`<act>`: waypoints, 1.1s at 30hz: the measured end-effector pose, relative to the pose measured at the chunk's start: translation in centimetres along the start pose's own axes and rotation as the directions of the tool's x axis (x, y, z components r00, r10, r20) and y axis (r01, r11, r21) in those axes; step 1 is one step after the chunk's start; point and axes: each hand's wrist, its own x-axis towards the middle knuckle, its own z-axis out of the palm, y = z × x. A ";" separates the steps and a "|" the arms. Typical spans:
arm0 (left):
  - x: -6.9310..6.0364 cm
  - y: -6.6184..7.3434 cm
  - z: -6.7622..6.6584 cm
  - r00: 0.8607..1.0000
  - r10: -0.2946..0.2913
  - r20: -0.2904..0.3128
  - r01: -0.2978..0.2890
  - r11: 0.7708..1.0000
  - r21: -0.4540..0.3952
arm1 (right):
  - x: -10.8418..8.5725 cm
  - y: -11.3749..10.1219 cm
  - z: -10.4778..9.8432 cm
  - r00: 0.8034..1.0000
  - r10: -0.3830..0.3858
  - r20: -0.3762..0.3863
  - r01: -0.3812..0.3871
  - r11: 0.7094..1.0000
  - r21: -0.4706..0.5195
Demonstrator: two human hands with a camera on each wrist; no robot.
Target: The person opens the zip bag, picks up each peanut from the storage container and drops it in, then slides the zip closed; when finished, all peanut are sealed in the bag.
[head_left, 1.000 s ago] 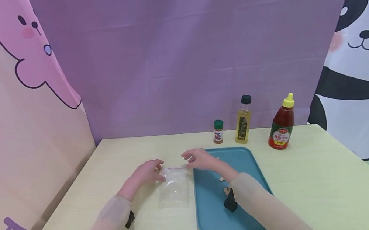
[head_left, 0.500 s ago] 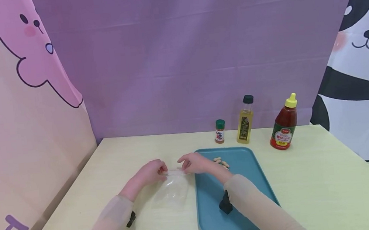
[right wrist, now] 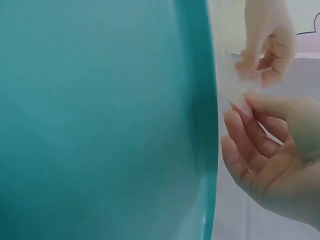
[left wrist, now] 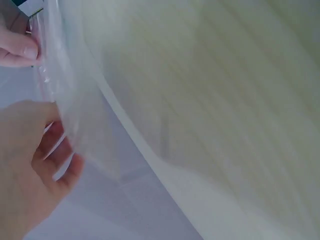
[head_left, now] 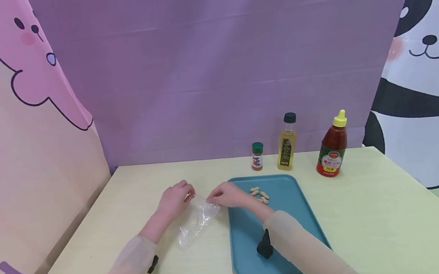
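Note:
A clear plastic bag (head_left: 197,222) hangs between both hands, left of the blue tray (head_left: 251,257). The left hand (head_left: 175,199) pinches one upper corner of it, and the right hand (head_left: 228,195) pinches the other side of its top edge. In the left wrist view the bag (left wrist: 85,105) drapes beside the left hand (left wrist: 30,160), its strip with a pinkish line near the fingers. From the right wrist the right hand (right wrist: 275,150) shows thumb and index finger together on the plastic, other fingers loosely bent.
Several peanuts (head_left: 264,195) lie in the tray's upper left part. Behind the tray stand a small green-capped jar (head_left: 257,156), a bottle of yellow oil (head_left: 286,148) and, farther right, a red sauce bottle (head_left: 332,150) with a yellow cap.
Both hands have come to grip the bag's top edge, and the bag has lifted and crumpled from lying flat. The right hand has shifted slightly left and down, uncovering the peanuts.

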 end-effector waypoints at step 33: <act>1.3 1.1 -0.8 0.965 -0.133 0.225 0.254 0.683 -0.685 | -0.9 -1.4 -0.6 0.986 0.075 -0.146 -0.042 0.975 0.219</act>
